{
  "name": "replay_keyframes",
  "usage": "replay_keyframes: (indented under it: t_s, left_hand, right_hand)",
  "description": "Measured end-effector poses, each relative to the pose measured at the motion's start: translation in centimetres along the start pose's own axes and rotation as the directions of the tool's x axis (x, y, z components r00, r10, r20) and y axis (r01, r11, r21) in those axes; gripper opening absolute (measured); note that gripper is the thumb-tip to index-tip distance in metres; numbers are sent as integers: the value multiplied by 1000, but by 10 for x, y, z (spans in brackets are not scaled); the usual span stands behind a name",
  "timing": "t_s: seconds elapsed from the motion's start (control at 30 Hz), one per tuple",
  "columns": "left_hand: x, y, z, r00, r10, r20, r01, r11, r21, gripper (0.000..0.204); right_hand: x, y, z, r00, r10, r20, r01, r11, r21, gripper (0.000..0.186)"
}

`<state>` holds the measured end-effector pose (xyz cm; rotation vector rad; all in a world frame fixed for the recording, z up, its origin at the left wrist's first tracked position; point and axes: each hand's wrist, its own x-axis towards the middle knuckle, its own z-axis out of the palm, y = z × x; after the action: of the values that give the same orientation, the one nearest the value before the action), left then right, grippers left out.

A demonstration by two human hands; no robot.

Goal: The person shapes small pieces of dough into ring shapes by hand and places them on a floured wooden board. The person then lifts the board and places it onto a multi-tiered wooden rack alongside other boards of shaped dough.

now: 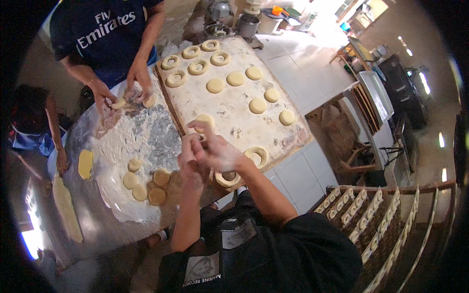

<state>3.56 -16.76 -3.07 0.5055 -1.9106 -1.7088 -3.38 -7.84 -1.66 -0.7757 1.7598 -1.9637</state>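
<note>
My left hand (pixel 191 157) and my right hand (pixel 218 148) meet over the near left edge of a floured board (pixel 200 100). Their fingers are curled together and slightly blurred. Whatever lies between them is mostly hidden; a pale bit shows at the fingers. Just beyond the fingertips lies a round dough disc (pixel 204 120). A dough ring (pixel 256 156) rests by the board's near right corner, and another dough ring (pixel 227 181) sits at the near edge beside my wrists. Farther off are several flat dough discs (pixel 235 79) and several dough rings (pixel 198 67).
At the left, a co-worker's hands (pixel 139 80) handle dough over a floured metal table (pixel 97 195). That table bears dough discs (pixel 130 180), a yellow block (pixel 85 164) and a long dough strip (pixel 66 207). Right of me stands a rack of dough rings (pixel 373 222). Pots (pixel 248 25) stand behind the board.
</note>
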Motion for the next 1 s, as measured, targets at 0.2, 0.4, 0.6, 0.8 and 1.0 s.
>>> replay_keyframes:
  t_s: [0.2,0.4,0.6,0.8,1.0]
  left_hand:
    - [4,13,62,987,92,130,-122,960,252,18]
    - [1,8,104,978,-33,205,-29,956,293,24]
    - [12,8,124,991,67,115,-103,933,345,20]
    - [37,18,133,981,-171,94,141,954,264,39]
    - [67,3,126,941,-318,-116,236,371,898,60]
  right_hand:
    - [-9,-8,-71,998,-32,49,49,914,-404,44]
    - [-13,-2,-120,993,116,-10,-113,980,165,38]
    - [-15,-4,-156,975,219,-17,-162,768,619,57]
    - [16,-16,-164,852,489,187,-522,768,372,51]
    - [32,50,-187,971,178,-158,-238,699,-675,71]
